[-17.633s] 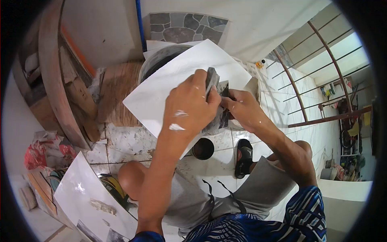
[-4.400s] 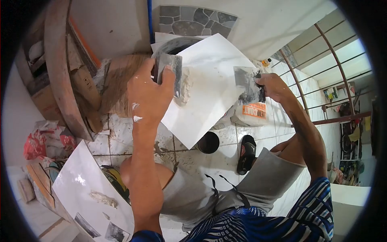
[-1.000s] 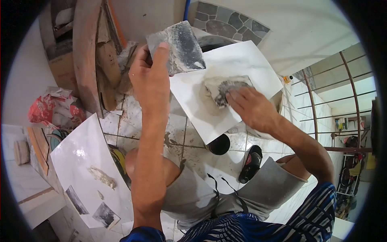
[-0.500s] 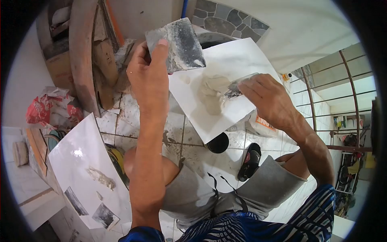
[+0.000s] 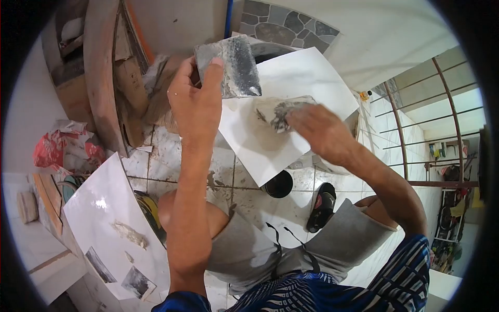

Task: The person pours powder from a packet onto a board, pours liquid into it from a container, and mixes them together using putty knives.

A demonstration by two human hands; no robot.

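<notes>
My left hand (image 5: 197, 99) grips a flat, dark grey scraper plate (image 5: 236, 66) smeared with pale paste, raised over the left corner of a white board (image 5: 260, 161). My right hand (image 5: 322, 130) is closed on a second scraper (image 5: 283, 115), which is pressed into grey-white putty on the middle of the board. The hand's motion blurs its fingers slightly. Under the board's back edge shows part of a round dark container (image 5: 267, 50).
A black round pot (image 5: 278, 184) stands on the tiles below the board. At lower left lies another white board (image 5: 99, 208) with a putty lump and two dark plates. A red-white bag (image 5: 67, 148), curved wood (image 5: 99, 78) and a metal grille (image 5: 452, 114) stand around.
Over the last half second my right hand has moved left with its scraper, back onto the putty. Earlier both scrapers were together, then apart. My left hand still holds its plate raised.
</notes>
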